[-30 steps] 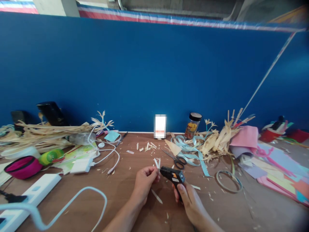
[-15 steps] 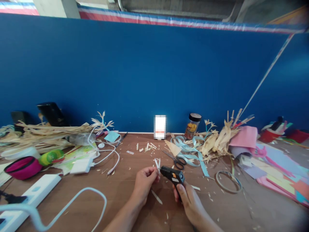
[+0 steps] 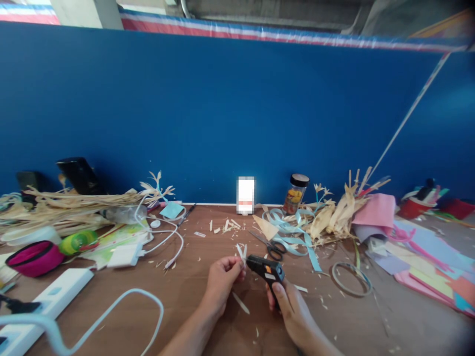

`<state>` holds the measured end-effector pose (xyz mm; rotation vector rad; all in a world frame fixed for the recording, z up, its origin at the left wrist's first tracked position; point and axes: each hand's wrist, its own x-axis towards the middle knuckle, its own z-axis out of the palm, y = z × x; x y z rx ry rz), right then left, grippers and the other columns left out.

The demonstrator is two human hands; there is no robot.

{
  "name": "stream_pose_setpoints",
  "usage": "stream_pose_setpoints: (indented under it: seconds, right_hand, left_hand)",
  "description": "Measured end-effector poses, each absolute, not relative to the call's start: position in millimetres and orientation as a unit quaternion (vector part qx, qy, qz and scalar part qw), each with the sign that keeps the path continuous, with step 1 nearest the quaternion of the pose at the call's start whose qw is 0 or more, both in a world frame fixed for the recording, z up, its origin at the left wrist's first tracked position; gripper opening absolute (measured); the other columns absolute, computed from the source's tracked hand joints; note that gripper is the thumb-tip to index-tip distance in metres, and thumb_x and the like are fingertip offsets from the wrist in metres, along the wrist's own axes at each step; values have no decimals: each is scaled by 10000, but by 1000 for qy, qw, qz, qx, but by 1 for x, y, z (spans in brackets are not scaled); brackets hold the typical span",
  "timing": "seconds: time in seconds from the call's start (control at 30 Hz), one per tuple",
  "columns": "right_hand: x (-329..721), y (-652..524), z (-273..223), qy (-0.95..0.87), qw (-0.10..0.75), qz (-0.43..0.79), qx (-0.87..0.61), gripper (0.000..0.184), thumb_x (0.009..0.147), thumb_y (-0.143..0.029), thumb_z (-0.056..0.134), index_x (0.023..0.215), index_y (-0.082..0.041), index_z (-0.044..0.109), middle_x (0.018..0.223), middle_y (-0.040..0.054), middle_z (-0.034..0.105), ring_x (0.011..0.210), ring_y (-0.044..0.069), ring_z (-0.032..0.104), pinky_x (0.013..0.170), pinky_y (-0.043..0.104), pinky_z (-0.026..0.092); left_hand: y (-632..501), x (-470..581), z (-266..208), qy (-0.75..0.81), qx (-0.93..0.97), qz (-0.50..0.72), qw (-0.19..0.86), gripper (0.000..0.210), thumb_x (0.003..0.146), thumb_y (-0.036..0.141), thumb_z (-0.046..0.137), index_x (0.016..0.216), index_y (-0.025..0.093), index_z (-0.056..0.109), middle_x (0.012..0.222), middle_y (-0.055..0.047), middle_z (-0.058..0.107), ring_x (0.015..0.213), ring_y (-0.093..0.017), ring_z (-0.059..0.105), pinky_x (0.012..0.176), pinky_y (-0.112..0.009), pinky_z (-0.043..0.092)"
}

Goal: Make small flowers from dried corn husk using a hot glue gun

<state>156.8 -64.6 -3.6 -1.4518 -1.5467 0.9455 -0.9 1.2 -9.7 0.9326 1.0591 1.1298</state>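
Between the thumb and fingers of my left hand (image 3: 225, 277) is a small piece of pale strips (image 3: 241, 250), its pointed tips spreading upward in a V. My right hand (image 3: 289, 304) is wrapped round the grip of a black glue gun (image 3: 264, 267) with an orange mark on its side. The gun's nozzle points left and meets or nearly meets the base of the strips; whether it touches I cannot tell. A loose pale strip (image 3: 241, 302) lies on the brown table (image 3: 208, 326) below my hands. Dark-handled scissors (image 3: 275, 249) rest just beyond the gun.
Light blue ribbon (image 3: 289, 232), a lidded jar (image 3: 296, 194) and dried husks (image 3: 334, 217) stand back right. A tape roll (image 3: 352, 279) and coloured paper (image 3: 426, 257) lie right. On the left are a power strip (image 3: 55, 301), white cables (image 3: 161, 306), a pink band (image 3: 35, 258) and more husks (image 3: 74, 202).
The pale strips in my left hand have tilted very slightly to the left. Both hands and the glue gun otherwise keep almost the same place.
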Motion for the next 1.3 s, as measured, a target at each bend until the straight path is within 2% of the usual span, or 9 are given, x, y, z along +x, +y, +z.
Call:
stream_pose_setpoints:
  seconds: [0.3,0.47,0.67,0.8,1.0,1.07,1.13,1.2,1.3]
  right_hand:
    - [161,-69,5,-622,441,317,-564,354,847,-400,272,691,-171,492,575,-8,488,527,120,452,503,209,355]
    - [185,-82,29,-612,434,175,-638,298,818,-347,329,1048,-186,427,801,35,591,683,152,557,626,241,426]
    - [264,-104,8,-575,331,-58,-746,311,772,-378,411,1021,-197,449,932,75,591,844,209,567,693,307,440]
    - [306,-117,-14,-531,209,-162,-805,305,758,-414,418,948,-187,492,808,80,600,776,268,551,624,352,431]
    - [310,-125,-13,-502,100,-189,-838,341,746,-434,435,948,-168,507,799,116,564,726,296,522,628,391,411]
    - [296,-123,1,-488,121,-216,-837,406,746,-458,428,1014,-159,484,876,156,538,775,330,504,660,431,394]
    - [274,-116,18,-525,194,-219,-799,356,777,-414,406,1026,-167,468,936,166,520,856,327,484,742,432,374]
    - [245,-102,32,-628,263,-125,-722,194,805,-311,401,945,-209,489,891,115,541,850,252,503,745,349,398]
    - [198,-69,43,-765,207,16,-610,175,817,-183,383,894,-233,532,870,53,551,816,188,507,718,292,405]
  left_hand:
    - [1,-1,-8,462,389,490,629,189,623,285,642,674,110,592,557,0,596,466,-68,499,480,-173,409]
    - [1,0,-7,478,368,494,627,194,607,271,658,693,115,582,572,1,597,496,-72,514,490,-171,419]
    - [2,-2,-11,462,360,499,639,189,597,253,673,695,119,583,592,2,600,526,-70,523,527,-173,434]
    - [2,-2,-10,460,359,499,641,187,583,258,680,678,126,589,596,5,605,524,-75,525,525,-179,439]
    - [2,-2,-11,460,360,503,636,186,594,279,670,681,130,601,598,6,607,525,-75,534,522,-175,435]
    - [3,-2,-12,459,355,506,638,195,582,280,678,678,130,600,601,5,606,518,-77,534,513,-176,435]
    - [3,-1,-12,461,353,506,638,201,575,276,682,679,127,596,600,3,603,510,-77,532,501,-176,434]
    - [3,0,-11,463,358,506,634,201,579,273,679,680,122,594,591,1,597,501,-74,527,487,-170,430]
    - [2,1,-9,461,364,511,627,199,581,273,676,677,117,596,570,1,590,491,-72,523,478,-167,429]
